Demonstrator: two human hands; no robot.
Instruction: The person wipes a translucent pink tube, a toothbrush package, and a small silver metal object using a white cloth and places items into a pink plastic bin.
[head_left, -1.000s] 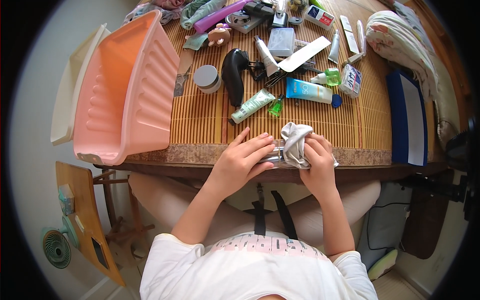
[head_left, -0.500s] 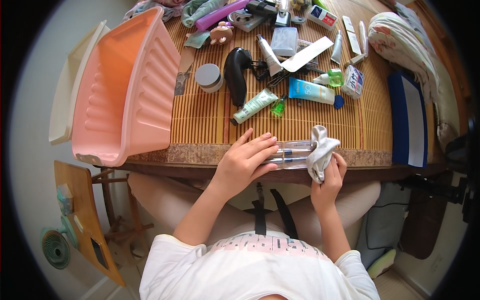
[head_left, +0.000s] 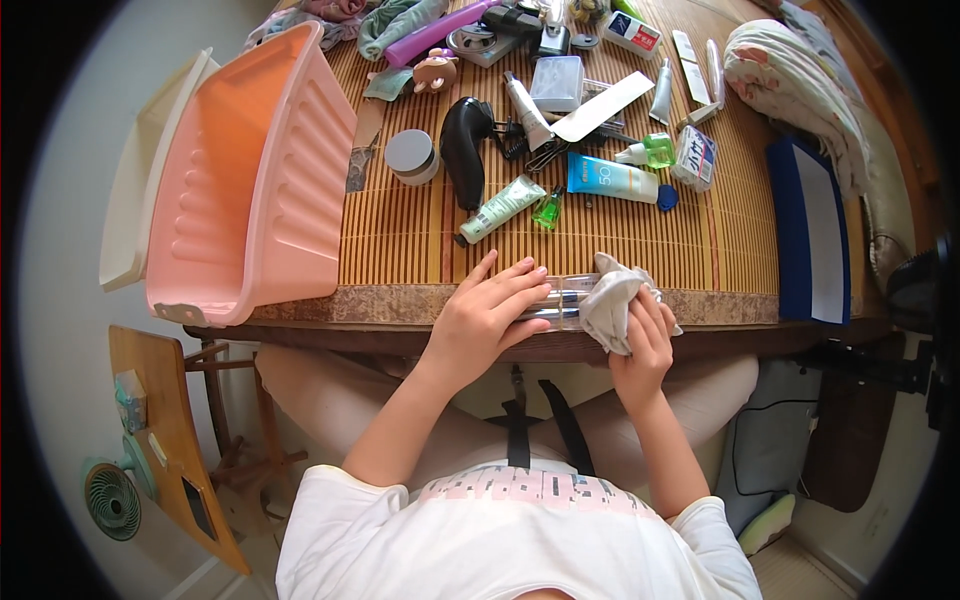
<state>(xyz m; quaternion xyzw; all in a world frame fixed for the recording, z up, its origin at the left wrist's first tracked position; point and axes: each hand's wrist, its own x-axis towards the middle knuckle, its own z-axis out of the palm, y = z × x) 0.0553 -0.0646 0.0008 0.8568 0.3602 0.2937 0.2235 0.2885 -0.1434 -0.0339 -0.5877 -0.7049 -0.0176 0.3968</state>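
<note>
At the table's near edge lies a clear plastic case with slim pen-like sticks showing inside. My left hand grips its left end, long fingers across the top and thumb along the near side. A crumpled grey-white cloth is bunched in my right hand. The cloth lies over the case's right end and hides it. Beyond my hands are a pale green tube, a small green bottle and a blue-and-white tube.
A pink plastic basket stands on the left of the bamboo mat. Farther back lie a black curved device, a grey-lidded jar, a clear box and a white strip. A blue-edged panel stands at right.
My right hand and the cloth have moved left along the case, and the cloth is spread wider over its end. My left hand stays nearly in place on the case.
</note>
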